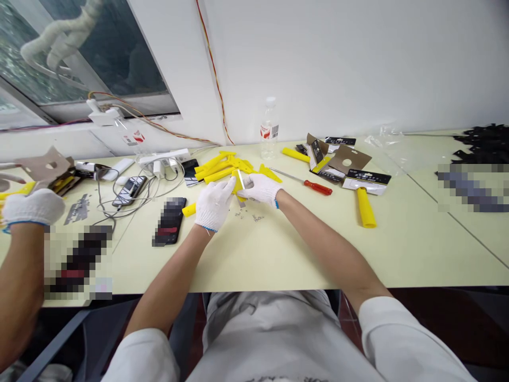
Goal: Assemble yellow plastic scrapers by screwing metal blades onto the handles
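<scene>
Presently, the left hand [213,204] and right hand [259,190], gloved and close together, are clamped on a yellow plastic handle [235,184] at twelve o'clock. It is judged light and stiff; grip its body, clear of the thin metal blade [240,179].

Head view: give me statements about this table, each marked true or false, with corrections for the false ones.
The person's left hand and right hand wear white knit gloves. True.
The red-handled screwdriver is in the right hand. False: the red-handled screwdriver lies on the table, apart from both hands.
A clear plastic bottle stands upright by the wall. True.
The co-worker's hand at the left edge is bare. False: the co-worker's hand wears a white glove too.
</scene>
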The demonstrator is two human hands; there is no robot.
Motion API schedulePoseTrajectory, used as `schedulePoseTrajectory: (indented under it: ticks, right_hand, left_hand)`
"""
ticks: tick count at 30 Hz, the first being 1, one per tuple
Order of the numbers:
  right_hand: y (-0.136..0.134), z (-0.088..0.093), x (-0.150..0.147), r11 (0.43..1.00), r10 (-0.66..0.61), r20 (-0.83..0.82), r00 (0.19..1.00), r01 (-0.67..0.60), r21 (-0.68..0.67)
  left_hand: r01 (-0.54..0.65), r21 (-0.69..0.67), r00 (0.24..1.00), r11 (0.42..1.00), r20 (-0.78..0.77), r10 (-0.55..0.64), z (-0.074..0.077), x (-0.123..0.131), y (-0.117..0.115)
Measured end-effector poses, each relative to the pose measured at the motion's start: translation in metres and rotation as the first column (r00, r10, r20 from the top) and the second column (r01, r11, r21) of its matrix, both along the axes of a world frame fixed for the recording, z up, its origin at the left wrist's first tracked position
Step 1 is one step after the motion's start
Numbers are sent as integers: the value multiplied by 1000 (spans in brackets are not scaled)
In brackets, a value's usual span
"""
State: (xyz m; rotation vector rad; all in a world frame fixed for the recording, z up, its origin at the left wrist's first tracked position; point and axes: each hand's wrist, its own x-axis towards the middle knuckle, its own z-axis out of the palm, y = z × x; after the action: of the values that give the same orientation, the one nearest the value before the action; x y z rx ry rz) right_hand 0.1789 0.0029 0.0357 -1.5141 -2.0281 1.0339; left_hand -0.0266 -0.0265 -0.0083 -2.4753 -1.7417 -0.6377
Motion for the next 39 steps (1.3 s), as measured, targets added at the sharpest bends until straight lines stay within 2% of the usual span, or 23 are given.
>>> schedulePoseTrajectory:
  ticks: [6, 12, 23, 28, 31, 36, 39]
  right_hand:
    - [3, -3, 6, 995, 100, 8, 995, -100, -21]
    - [3, -4, 10, 990, 137, 9, 991, -137, -42]
    - [1, 3, 26, 978, 162, -6, 987, -161, -131]
    - [1, 1, 23, 976, 157, -22, 987, -158, -153]
    - [1, 1, 19, 979, 131, -46, 990, -136, -151]
    - [1, 1, 19, 983, 99, -84, 992, -111, -146]
    - [2, 1, 21, 983, 94, -97, 991, -108, -150]
  left_hand:
    - [44, 35, 996, 998, 73, -46, -5, 1, 3]
    - [94, 79, 994, 992, 55, -98, -10, -1, 6]
    - [11, 64, 999, 998, 50, -15, -14, -11, 12]
    - [-14, 100, 993, 995, 119, 2, -15, -2, 13]
    - [-28, 132, 991, 991, 136, 9, -10, 5, 11]
    - [68, 164, 993, 984, 86, -83, 3, 10, 4]
    - [132, 193, 990, 972, 24, -140, 2, 9, 3]
